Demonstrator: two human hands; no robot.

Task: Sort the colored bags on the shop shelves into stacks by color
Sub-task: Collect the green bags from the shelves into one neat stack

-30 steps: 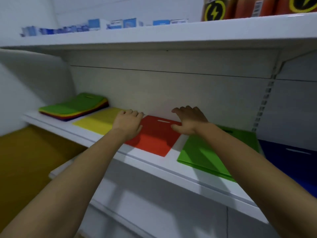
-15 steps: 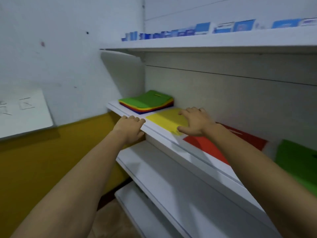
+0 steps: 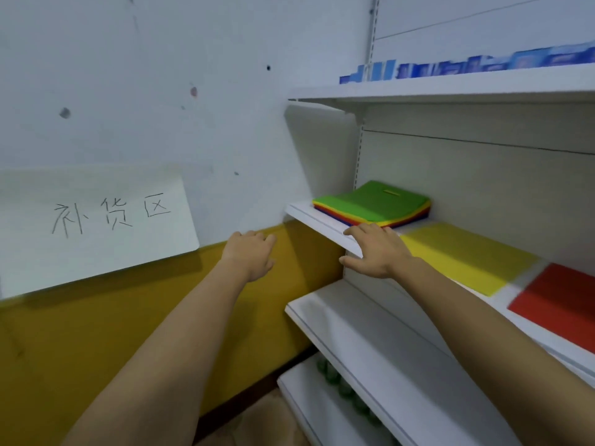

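Two hands in view, both empty.

Left hand [image 3: 249, 255]: raised in the air to the left of the shelving, in front of the yellow band [image 3: 96, 333] along the wall. Fingers are loosely bent and relaxed, grasping nothing and touching nothing.

Right hand [image 3: 375, 252]: palm down, fingers straight and spread, thumb out to the left. It lies over the front edge of the middle shelf [image 3: 317, 217] and grips nothing.

Mixed stack of bags [image 3: 373, 204]: just beyond the right hand's fingertips, at the shelf's left end. A green bag with a handle slot lies on top, with edges of yellow, red and blue layers showing beneath. The fingertips appear to reach the stack's near edge, though blur leaves contact uncertain.

Yellow bag [image 3: 467, 255]: flat on the same shelf, directly right of the right hand and wrist, just beside the stack.

Red bag [image 3: 560, 304]: flat on the same shelf, right of the yellow bag and beyond the right forearm. A strip of bare shelf lies between the two, and the frame edge cuts off part of the red bag.

Lower shelf [image 3: 370, 333]: white, below the right hand and forearm.

Small round green items [image 3: 341, 387]: on the bottom shelf, well below both hands, too blurred to identify.

Upper shelf [image 3: 450, 86]: well above both hands, carrying a row of blue-and-white boxes [image 3: 467, 67].

Paper sign [image 3: 96, 226]: white sheet on the wall, left of the left hand, with handwritten characters.
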